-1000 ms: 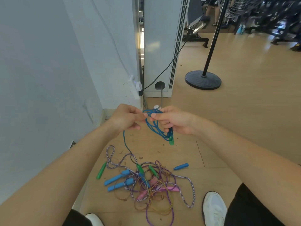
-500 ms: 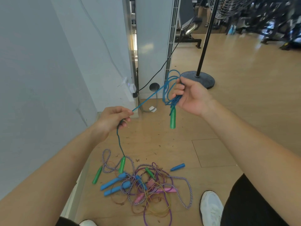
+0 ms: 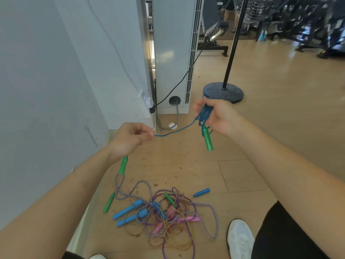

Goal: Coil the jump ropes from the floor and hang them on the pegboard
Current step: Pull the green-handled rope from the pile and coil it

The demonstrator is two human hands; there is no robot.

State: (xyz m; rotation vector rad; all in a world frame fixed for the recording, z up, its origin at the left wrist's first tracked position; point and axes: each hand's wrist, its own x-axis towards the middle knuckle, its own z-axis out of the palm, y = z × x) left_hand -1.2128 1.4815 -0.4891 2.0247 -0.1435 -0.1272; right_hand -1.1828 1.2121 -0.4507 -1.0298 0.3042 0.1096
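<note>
A tangled pile of jump ropes (image 3: 164, 214) lies on the wood floor (image 3: 280, 137). Both hands are held up in the air over the pile.

The right hand (image 3: 218, 116) is curled round a bunch of loops of the blue rope (image 3: 204, 114) and grips them. One green handle (image 3: 207, 140) hangs down from this bunch, high over the pile. A single strand of the same rope sags across to the left hand (image 3: 130, 139). The left hand pinches that strand between thumb and finger, and its other fingers are curled in. The second green handle (image 3: 123, 165) dangles under the left hand, over the far edge of the pile.

In the pile, a striped rope (image 3: 214, 221) loops round the outside. Thin purple and gold cords are mixed up in the middle. Fat blue handles (image 3: 128, 209) and pink handles (image 3: 188, 219) lie in the pile too. A loose green handle (image 3: 109, 202) lies at its edge, on the side by the grey wall (image 3: 46, 90). A lone blue handle (image 3: 201, 192) lies at the far side of the pile.

A white shoe (image 3: 239, 238) stands just beside the pile. Far past the pile are the round fan base (image 3: 224, 92) and a tall white box (image 3: 173, 53).
</note>
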